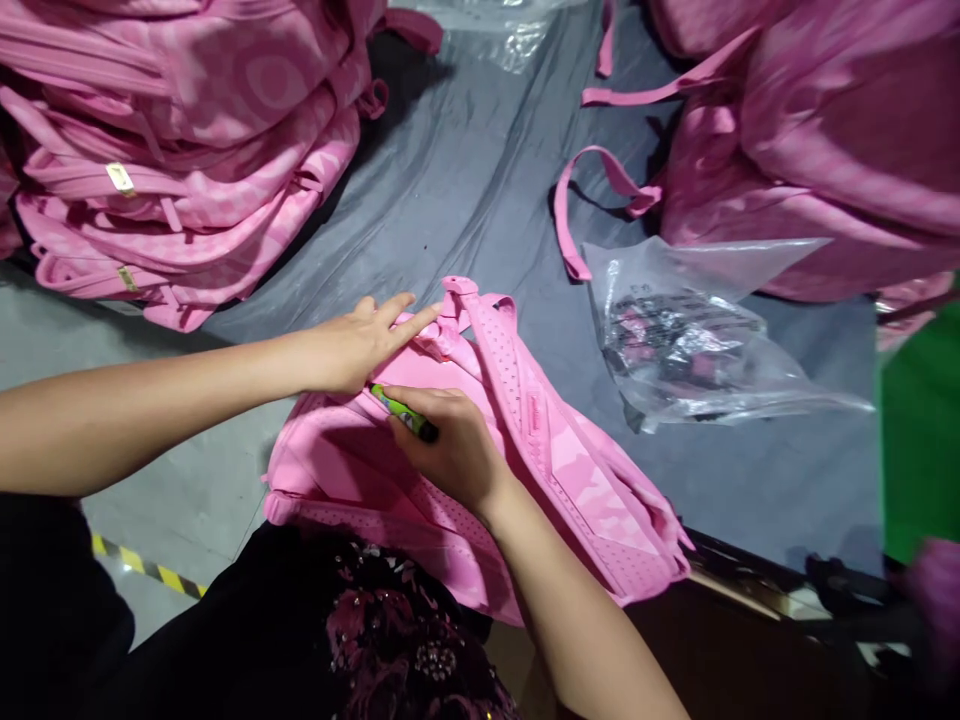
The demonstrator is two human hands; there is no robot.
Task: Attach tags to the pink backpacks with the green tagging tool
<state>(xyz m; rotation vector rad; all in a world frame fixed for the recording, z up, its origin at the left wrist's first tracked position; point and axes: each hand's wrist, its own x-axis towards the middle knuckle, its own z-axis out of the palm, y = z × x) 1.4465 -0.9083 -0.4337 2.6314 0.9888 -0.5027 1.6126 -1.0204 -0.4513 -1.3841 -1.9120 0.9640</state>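
Across the grey-covered table, a pile of pink backpacks rises on the left, with more pink bags to the right. Nearer, at the table's edge and up against the person's dark clothes, lies a single backpack, its straps showing. Just beyond it sits a clear plastic packet. The left hand is laid on the backpack with fingers spread, near the top loop. The right hand is curled firmly round a green pen.
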